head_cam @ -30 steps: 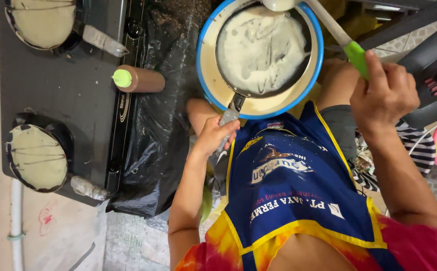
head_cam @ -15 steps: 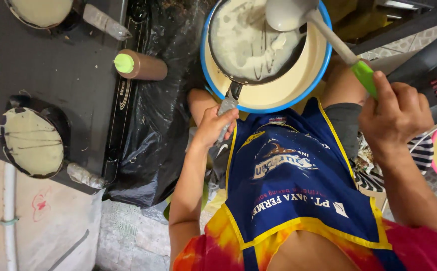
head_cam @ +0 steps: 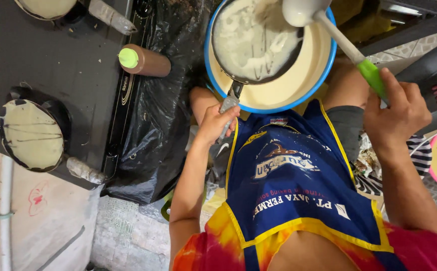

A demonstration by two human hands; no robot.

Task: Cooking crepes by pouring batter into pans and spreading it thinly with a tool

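Pan (head_cam: 253, 42), batter-coated, tilts over batter-filled bowl (head_cam: 323, 55).

Batter pan held over a blue-rimmed basin

The left hand (head_cam: 213, 123) grips the handle of a small dark pan (head_cam: 256, 42) smeared with pale batter, held above the basin (head_cam: 278, 93) of batter. The right hand (head_cam: 396, 113) holds a green-handled ladle (head_cam: 328, 30) over it. On the black stove (head_cam: 53, 65) sit a brown squeeze bottle (head_cam: 145, 60) and a batter-coated pan (head_cam: 33, 133).
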